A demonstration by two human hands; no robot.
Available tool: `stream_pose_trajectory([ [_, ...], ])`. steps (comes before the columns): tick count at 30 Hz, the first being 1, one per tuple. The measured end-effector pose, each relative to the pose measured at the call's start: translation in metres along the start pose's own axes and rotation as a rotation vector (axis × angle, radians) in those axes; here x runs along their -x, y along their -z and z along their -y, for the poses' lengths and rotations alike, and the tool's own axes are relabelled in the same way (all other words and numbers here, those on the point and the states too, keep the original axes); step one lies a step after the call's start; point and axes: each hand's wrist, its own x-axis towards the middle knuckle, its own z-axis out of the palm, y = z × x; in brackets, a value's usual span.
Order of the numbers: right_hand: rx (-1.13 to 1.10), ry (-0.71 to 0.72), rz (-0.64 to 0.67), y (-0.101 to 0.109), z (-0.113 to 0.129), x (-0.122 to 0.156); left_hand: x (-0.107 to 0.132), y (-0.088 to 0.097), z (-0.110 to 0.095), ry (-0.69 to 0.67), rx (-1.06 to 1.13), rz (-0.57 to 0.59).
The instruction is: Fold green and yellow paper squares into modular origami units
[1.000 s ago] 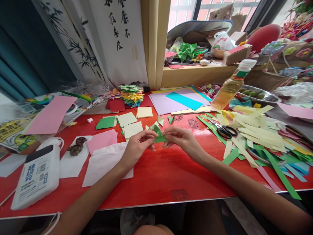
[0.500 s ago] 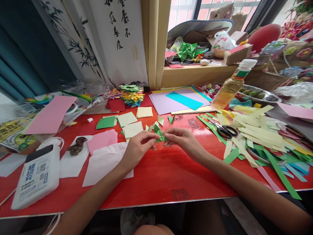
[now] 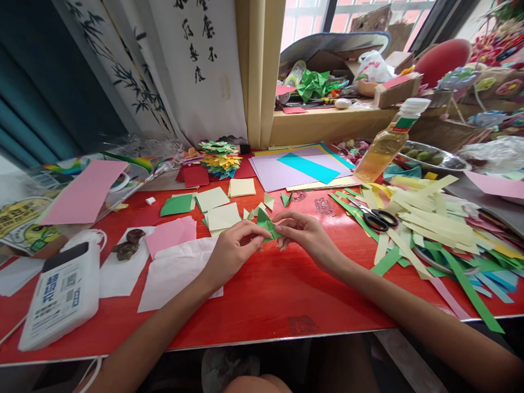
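Open room is pretty much just the bare red worktop [image 3: 270, 295] between the hands and its near edge. A white sheet [image 3: 172, 273] crowds the left side, with scissors [image 3: 379, 219] and a heap of paper strips [image 3: 434, 229] on the right. Mid-worktop, the left hand [image 3: 229, 248] and right hand [image 3: 309, 237] each have a closed grip pinching a small green folded paper [image 3: 267, 226]. It's pointy and creased.

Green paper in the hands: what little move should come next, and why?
Probably press the folded green paper flat against the red table to sharpen its crease. The left hand and right hand both pinch it at the fingertips, and its pointed flaps stick up, not yet flattened.
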Motion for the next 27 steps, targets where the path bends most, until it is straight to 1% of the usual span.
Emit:
stream_pose_trajectory([
  [5,0.031,0.048,0.025,-0.0031,0.0037,0.0026,-0.0022,-0.0015,-0.0004,0.096,0.116,0.044],
  [7,0.031,0.050,0.025,-0.0040,0.0044,0.0029,-0.0025,-0.0025,-0.0001,0.114,0.157,0.053],
  [12,0.023,0.001,0.020,-0.0048,0.0036,0.0029,-0.0025,-0.0061,0.0023,0.097,0.190,0.014],
  [17,0.031,0.046,-0.003,-0.0054,0.0030,0.0037,-0.0030,-0.0061,0.0010,0.093,0.161,0.000],
  [20,-0.002,-0.001,-0.004,-0.0051,0.0025,0.0022,-0.0033,-0.0033,-0.0007,0.100,0.141,-0.010],
  [22,-0.008,-0.051,0.025,-0.0048,0.0024,0.0009,-0.0032,-0.0024,-0.0004,0.106,0.179,-0.011],
  [25,0.017,-0.094,0.063,-0.0044,0.0024,0.0000,-0.0027,-0.0038,0.0017,0.122,0.236,0.025],
  [27,0.036,-0.093,0.043,-0.0043,0.0022,0.0002,-0.0023,-0.0058,0.0028,0.124,0.246,0.050],
])
